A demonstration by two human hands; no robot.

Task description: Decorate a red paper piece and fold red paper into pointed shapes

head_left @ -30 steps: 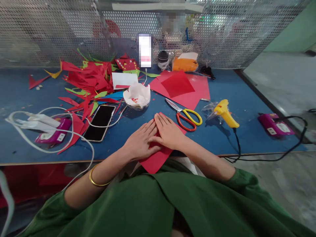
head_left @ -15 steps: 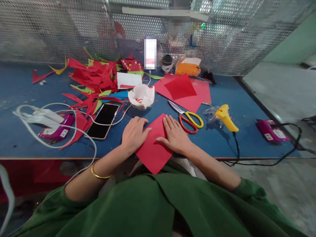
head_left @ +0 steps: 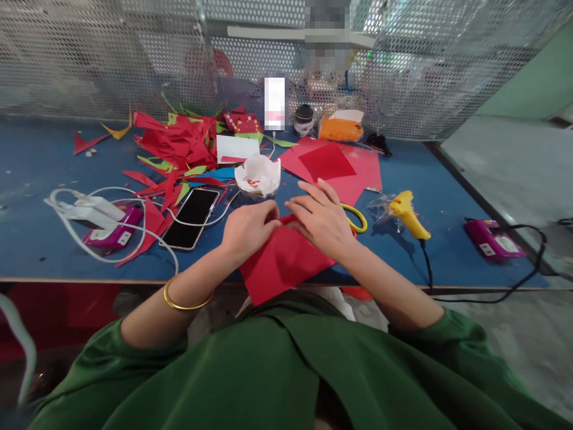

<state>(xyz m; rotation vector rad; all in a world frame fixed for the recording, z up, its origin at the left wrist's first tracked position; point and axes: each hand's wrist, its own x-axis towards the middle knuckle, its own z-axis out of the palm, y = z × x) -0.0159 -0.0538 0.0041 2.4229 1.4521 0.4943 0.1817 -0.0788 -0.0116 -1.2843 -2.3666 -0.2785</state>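
Observation:
A red sheet of paper [head_left: 286, 263] lies at the near edge of the blue table, its near part reaching over the edge. My left hand [head_left: 250, 230] is closed at the sheet's far left edge, with thumb and fingers pinching it. Over the far right edge of the sheet is my right hand [head_left: 324, 221], fingers spread and stretched forward, thumb near the paper's edge. Scissors with a yellow handle loop [head_left: 358, 216] are mostly hidden behind my right hand. Beyond my left hand stands a bowl lined with white paper [head_left: 258, 173], holding small red scraps.
Red and green paper scraps [head_left: 179, 140] are heaped at the back left. A phone [head_left: 190, 218] and white cables lie left, beside a purple power strip [head_left: 119, 230]. Larger red sheets [head_left: 367, 167] lie behind. A yellow glue gun [head_left: 409, 215] and another purple strip [head_left: 492, 239] are right.
My hands have gone from lying flat on the red sheet to its far edge. The sheet has turned, my right fingers have lifted forward, and the scissors are now largely covered.

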